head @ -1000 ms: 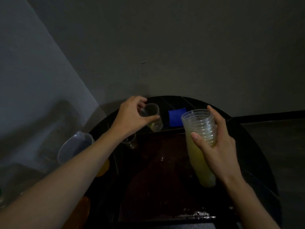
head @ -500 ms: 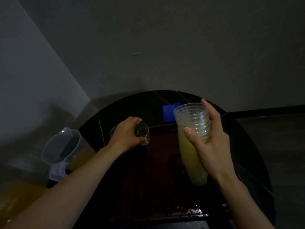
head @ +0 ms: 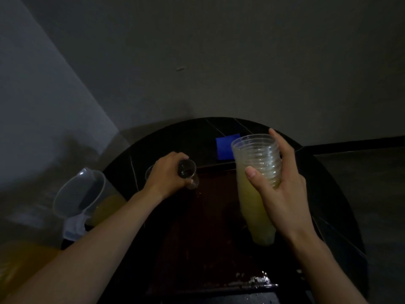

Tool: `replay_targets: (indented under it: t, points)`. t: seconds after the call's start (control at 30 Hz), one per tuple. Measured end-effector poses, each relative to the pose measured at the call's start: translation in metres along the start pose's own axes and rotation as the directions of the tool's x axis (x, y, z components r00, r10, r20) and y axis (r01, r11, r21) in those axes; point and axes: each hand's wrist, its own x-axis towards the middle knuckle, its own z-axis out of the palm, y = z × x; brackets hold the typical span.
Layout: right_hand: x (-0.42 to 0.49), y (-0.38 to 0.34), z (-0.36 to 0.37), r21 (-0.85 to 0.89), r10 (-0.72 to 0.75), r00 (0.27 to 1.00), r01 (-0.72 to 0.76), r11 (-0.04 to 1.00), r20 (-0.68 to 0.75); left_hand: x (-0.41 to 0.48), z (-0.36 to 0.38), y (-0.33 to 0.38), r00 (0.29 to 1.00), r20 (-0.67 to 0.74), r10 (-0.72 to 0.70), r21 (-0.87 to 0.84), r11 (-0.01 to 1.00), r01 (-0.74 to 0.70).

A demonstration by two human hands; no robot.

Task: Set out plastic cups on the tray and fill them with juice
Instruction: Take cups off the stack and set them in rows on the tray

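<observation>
Your left hand (head: 166,175) grips a small clear plastic cup (head: 188,171) from its left side, with fingers and thumb curled round its wall. It is at the far left corner of the dark reddish-brown tray (head: 208,233). The cup leans with its mouth turned toward you. Whether its base rests on the tray cannot be told in this dim light.

A second ago you held that cup higher and farther off, over the round black table (head: 175,139) beyond the tray's far edge. Half a second ago it had already come down to this corner, and it is in nearly the same spot now. Just behind your left hand the rim of a second clear cup (head: 149,172) shows, mostly hidden by your knuckles.

Your right hand (head: 282,194) holds a tall stack of clear plastic cups (head: 256,154), yellowish in tint, with the thumb across the near side and the fingers wrapped behind the rims. The stack hangs over the right part of the tray, tilted with its bottom toward you. It has hardly shifted across the three moments.

A blue square pad (head: 225,148) lies on the table past the tray. At the left, beside the table's edge, is a clear plastic jug (head: 81,191) with orange juice (head: 107,208) in its bottom. More of the jug shows now than a second ago.
</observation>
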Motion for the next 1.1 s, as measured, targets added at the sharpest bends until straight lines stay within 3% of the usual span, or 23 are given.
replay_targets:
  t: [0.3,0.37,0.43,0.5,0.57,0.63,0.7,0.77,0.87,0.97,1.1]
  points:
    - [-0.001,0.0,0.0,0.028,0.0,1.0,0.0,1.0,0.0,0.003,0.0,-0.007,0.999,0.045,0.005,-0.016,1.0,-0.004]
    - [0.0,0.001,-0.001,0.033,0.002,1.0,-0.002,0.999,-0.004,0.004,-0.001,-0.011,1.0,-0.007,0.017,-0.04,0.999,-0.018]
    - [0.002,0.002,-0.002,0.033,0.007,1.0,-0.006,0.999,-0.01,0.007,-0.006,-0.007,0.989,-0.151,0.003,-0.155,0.988,-0.027]
    - [0.003,0.004,-0.002,0.031,0.017,1.0,-0.017,0.999,0.001,0.014,-0.022,0.005,0.959,-0.278,-0.048,-0.385,0.921,-0.065]
    - [0.004,0.005,-0.003,0.038,0.033,0.999,-0.034,0.999,0.023,0.024,-0.048,0.024,0.955,-0.286,-0.084,-0.57,0.816,-0.099]
    - [0.004,0.006,-0.003,0.049,0.053,0.998,-0.055,0.997,0.032,0.029,-0.076,0.047,0.972,-0.231,-0.03,-0.639,0.758,-0.128]
    - [0.004,0.006,-0.003,0.048,0.056,0.998,-0.058,0.997,0.04,0.029,-0.096,0.072,0.989,-0.103,0.108,-0.631,0.761,-0.149]
    - [0.004,0.004,-0.002,0.043,0.054,0.997,-0.057,0.997,0.063,0.024,-0.102,0.095,0.963,0.112,0.247,-0.523,0.838,-0.154]
    - [0.003,0.003,-0.001,0.03,0.04,0.994,-0.044,0.999,0.098,0.014,-0.092,0.122,0.863,0.378,0.334,-0.273,0.931,-0.241]
    - [0.003,0.005,-0.002,0.023,0.045,0.992,-0.048,0.999,0.118,0.012,-0.075,0.132,0.857,0.378,0.351,-0.184,0.935,-0.302]
    - [0.003,0.006,-0.006,-0.002,0.035,0.988,-0.035,0.999,0.151,0.014,-0.068,0.136,0.857,0.383,0.345,-0.205,0.936,-0.286]
